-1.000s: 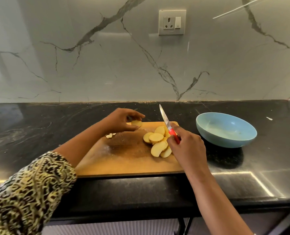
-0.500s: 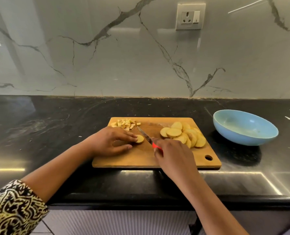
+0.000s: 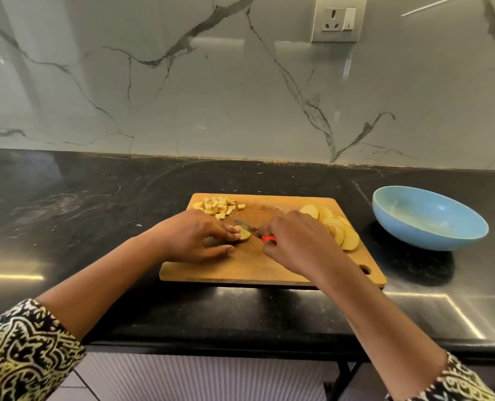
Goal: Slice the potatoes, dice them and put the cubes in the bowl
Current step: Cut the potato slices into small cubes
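Fingertips [image 3: 235, 235] of left hand [image 3: 200, 238] pin potato slice [image 3: 244, 235]; right hand [image 3: 295, 241] grips knife [image 3: 248, 226].

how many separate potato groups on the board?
3. Pale diced cubes at the wooden cutting board's far-left corner; one round slice mid-board under the fingers of the left hand; overlapping round slices at right, some perhaps hidden behind the right hand.

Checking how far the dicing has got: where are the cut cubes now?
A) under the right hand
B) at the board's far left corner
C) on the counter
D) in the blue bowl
B: the cubes lie heaped at the far left corner of the cutting board; the blue bowl holds none.
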Available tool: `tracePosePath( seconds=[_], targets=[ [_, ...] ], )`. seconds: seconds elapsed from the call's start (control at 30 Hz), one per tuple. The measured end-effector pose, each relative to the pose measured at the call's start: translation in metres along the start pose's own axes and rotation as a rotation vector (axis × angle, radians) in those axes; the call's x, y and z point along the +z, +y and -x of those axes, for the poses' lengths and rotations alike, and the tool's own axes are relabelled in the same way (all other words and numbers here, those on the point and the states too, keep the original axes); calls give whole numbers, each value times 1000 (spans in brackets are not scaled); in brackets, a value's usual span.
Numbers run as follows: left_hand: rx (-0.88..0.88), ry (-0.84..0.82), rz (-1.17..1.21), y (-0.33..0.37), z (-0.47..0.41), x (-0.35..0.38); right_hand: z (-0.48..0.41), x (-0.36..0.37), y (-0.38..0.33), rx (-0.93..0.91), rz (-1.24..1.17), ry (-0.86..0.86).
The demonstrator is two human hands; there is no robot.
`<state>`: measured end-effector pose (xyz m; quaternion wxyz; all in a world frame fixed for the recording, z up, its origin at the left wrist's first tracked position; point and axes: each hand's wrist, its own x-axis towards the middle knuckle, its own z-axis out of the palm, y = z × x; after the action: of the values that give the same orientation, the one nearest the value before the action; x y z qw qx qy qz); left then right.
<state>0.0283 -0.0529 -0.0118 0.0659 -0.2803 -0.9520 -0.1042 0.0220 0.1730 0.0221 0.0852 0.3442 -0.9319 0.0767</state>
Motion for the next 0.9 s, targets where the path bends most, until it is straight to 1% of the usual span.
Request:
tracePosePath(
  seconds=[0.13,0.23,0.4,0.47,0.6,0.73,0.83,0.9],
  targets=[
    [-19,-51,-57,3,-3,0,16,-9,5,-24,31,-80],
    [-10,-53,-68,3,-2,1,37,-22,10,-46,50,-128],
    [-14,2,-34,2,2,3,48,-36,14,-22,52,-66],
    [-12,16,-14,2,4,4,48,-38,15,-6,32,-15],
    [-14,76,-17,0,9,0,35,-25,12,6,-9,62],
    [-21,10,-109,2,7,-2,23,-7,9,-5,-45,64],
    [-15,16,-102,1,6,-2,17,-3,9,-18,-67,44],
    [-16,7,-105,0,5,-2,9,0,5,-42,-29,22]
  ],
)
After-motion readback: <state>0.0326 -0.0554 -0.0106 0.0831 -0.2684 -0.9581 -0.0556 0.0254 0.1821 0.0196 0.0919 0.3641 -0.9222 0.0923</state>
